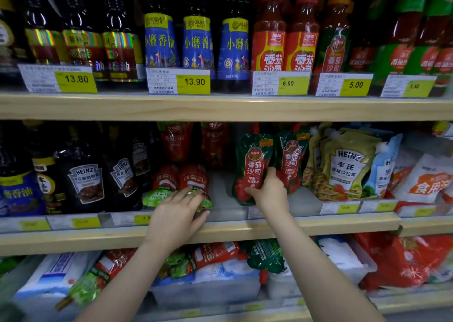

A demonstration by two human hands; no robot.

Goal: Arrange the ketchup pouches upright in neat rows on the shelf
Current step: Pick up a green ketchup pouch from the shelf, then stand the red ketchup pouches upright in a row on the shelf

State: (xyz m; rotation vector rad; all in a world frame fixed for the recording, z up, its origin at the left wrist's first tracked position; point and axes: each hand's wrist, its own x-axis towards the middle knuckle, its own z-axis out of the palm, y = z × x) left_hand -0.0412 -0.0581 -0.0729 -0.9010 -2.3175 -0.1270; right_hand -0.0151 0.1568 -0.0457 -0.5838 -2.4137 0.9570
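Observation:
On the middle shelf (318, 223) a green-and-red ketchup pouch (252, 160) stands upright, and my right hand (268, 191) grips its lower right side. A second matching pouch (291, 160) stands just to its right. Further left, two red pouches (193, 179) with green bottoms lie tipped forward. My left hand (179, 211) rests over the right one's lower end, fingers curled on it. Two more red pouches (176, 142) stand upright behind them, deep in the shelf.
Dark Heinz sauce bottles (83, 174) stand to the left of the pouches, and Heinz salad-dressing pouches (348, 164) to the right. Bottles fill the shelf above. The shelf below holds loose ketchup pouches (215, 253) lying in a heap over white bags.

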